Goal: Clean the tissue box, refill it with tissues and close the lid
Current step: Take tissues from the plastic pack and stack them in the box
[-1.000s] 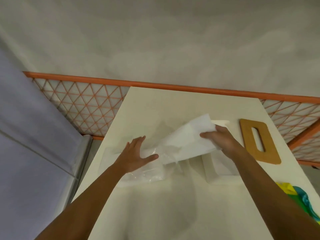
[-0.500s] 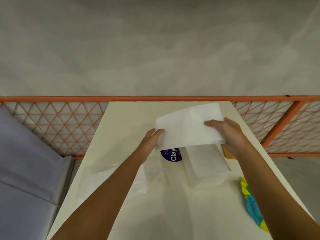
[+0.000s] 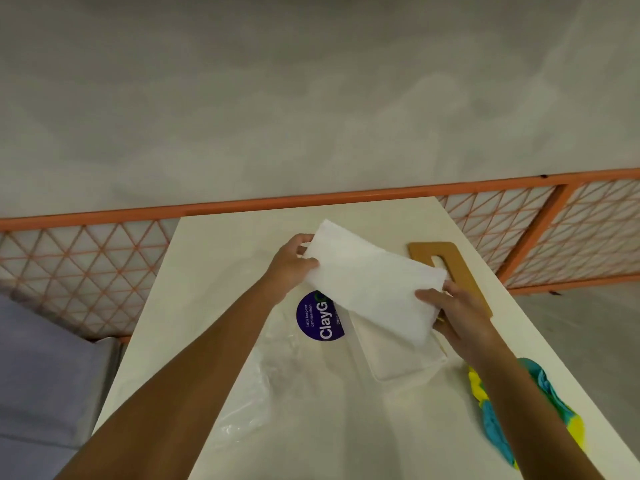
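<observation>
Holding tissues up over box, mid-table. Gripping far-left end with left hand: thumb on top, fingers curled behind. Pinching near-right end with right hand: thumb over top face, fingers tucked beneath. Stack stretched between both hands, long axis far-left to near-right, broad face up. Box open underneath, far part covered by stack. Lid flat on table, just right of stack.
</observation>
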